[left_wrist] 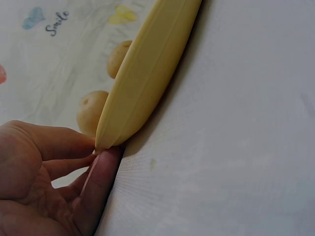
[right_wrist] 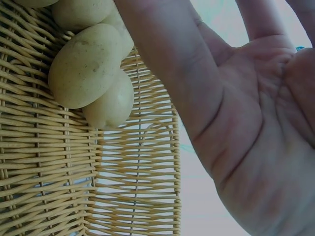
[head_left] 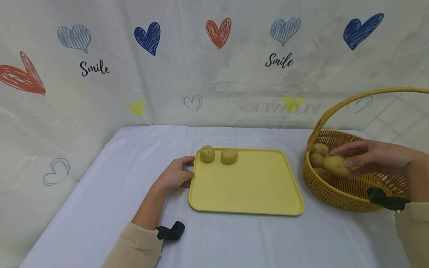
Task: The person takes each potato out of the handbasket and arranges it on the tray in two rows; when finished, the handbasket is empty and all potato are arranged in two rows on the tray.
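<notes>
A yellow tray [head_left: 248, 186] lies on the white cloth, with two potatoes, one potato [head_left: 207, 153] at its far left corner and another potato [head_left: 229, 156] just right of it. My left hand [head_left: 174, 174] pinches the tray's left rim; in the left wrist view thumb and fingers meet at the rim [left_wrist: 142, 93]. Over the wicker basket [head_left: 318, 190], my right hand [head_left: 378, 158] holds a potato [head_left: 336, 166] between thumb and fingers. Several more potatoes [head_left: 317, 160] lie at the basket's left side. In the right wrist view the fingertips are out of frame.
The basket's tall arched handle [head_left: 330, 111] rises beside and above the right hand. A white curtain [head_left: 174, 82] printed with hearts hangs behind the table. White cloth [head_left: 228, 238] covers the table in front of the tray. A black wrist camera [head_left: 172, 231] sits at the left sleeve.
</notes>
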Demonstrator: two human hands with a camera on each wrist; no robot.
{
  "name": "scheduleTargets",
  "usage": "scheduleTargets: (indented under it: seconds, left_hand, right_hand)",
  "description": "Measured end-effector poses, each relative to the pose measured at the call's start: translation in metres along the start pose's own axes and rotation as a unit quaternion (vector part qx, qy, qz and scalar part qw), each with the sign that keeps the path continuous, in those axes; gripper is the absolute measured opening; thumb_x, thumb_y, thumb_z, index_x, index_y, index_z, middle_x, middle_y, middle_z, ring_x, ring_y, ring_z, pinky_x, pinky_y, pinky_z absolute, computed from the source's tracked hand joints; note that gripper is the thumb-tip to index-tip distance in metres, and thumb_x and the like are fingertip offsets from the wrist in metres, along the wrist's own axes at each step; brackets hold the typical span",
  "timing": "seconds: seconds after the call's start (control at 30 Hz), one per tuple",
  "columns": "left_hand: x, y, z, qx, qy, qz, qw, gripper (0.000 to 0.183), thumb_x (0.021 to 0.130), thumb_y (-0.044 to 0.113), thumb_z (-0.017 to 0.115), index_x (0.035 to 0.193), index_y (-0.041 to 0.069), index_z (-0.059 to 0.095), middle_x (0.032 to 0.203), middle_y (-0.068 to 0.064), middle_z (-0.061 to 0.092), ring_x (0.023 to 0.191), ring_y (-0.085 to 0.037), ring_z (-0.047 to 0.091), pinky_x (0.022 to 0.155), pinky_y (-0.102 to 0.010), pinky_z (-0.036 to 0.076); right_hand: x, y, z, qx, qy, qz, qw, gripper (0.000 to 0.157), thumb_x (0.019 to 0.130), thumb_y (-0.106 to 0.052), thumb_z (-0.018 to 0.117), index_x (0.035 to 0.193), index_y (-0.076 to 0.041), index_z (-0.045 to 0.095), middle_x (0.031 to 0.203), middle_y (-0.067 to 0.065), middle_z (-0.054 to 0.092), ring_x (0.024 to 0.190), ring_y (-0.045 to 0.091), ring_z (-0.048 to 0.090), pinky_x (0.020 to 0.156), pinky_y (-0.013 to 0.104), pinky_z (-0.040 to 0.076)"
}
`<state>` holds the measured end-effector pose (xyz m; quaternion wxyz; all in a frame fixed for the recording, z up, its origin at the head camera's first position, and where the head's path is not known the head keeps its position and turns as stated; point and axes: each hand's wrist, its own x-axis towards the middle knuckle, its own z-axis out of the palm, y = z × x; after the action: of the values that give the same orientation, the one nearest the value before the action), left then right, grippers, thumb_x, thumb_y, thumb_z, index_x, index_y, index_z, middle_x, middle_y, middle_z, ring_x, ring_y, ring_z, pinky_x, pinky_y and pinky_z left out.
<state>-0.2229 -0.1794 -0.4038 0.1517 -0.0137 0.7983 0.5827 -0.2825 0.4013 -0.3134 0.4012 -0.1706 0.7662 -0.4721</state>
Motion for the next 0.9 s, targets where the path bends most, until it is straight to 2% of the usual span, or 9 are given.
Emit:
scheduleTargets:
  seconds: [0.1,0.3,0.47,0.67,0.9]
  left_hand:
    - [-0.001,0.001,0.001,0.0,0.0,-0.002,1.0,0.07,0.091,-0.003,0.06,0.158,0.009,0.042,0.144,-0.009,0.052,0.095,-0.02,0.067,0.071,-0.033,0.063]
    - [0.0,0.001,0.001,0.001,0.001,-0.003,1.0,0.071,0.091,-0.003,0.059,0.158,0.008,0.041,0.145,-0.01,0.052,0.096,-0.02,0.067,0.072,-0.034,0.063]
    - [0.001,0.0,0.001,0.0,0.004,-0.007,1.0,0.07,0.091,-0.003,0.06,0.158,0.009,0.042,0.144,-0.009,0.052,0.096,-0.02,0.067,0.071,-0.034,0.063]
    - [0.0,-0.001,0.001,-0.001,0.001,-0.007,1.0,0.07,0.091,-0.004,0.059,0.158,0.008,0.041,0.145,-0.01,0.052,0.096,-0.02,0.067,0.071,-0.034,0.063]
    - [0.0,0.001,0.001,-0.002,0.003,-0.007,1.0,0.07,0.091,-0.003,0.059,0.158,0.009,0.042,0.144,-0.009,0.052,0.097,-0.02,0.066,0.071,-0.033,0.063]
  right_hand:
    - [0.0,0.001,0.001,0.006,0.007,-0.022,1.0,0.053,0.107,0.001,0.039,0.138,-0.034,0.064,0.131,-0.016,0.064,0.111,0.013,0.065,0.093,0.043,0.06]
    - [0.003,-0.002,0.01,-0.025,0.073,-0.035,0.996,0.05,0.107,0.0,0.043,0.139,-0.032,0.064,0.133,-0.026,0.06,0.11,0.01,0.067,0.09,0.04,0.062]
    - [0.006,-0.006,0.015,-0.034,0.115,-0.052,0.991,0.049,0.105,0.002,0.046,0.139,-0.029,0.064,0.134,-0.027,0.06,0.108,0.01,0.067,0.087,0.041,0.063]
    - [0.007,-0.012,0.019,-0.029,0.108,-0.062,0.992,0.049,0.105,0.002,0.046,0.139,-0.028,0.064,0.134,-0.024,0.061,0.107,0.015,0.069,0.087,0.044,0.063]
    - [0.009,-0.025,0.025,-0.054,0.094,-0.068,0.992,0.046,0.106,-0.001,0.047,0.144,-0.023,0.06,0.133,-0.017,0.063,0.105,0.018,0.069,0.088,0.044,0.062]
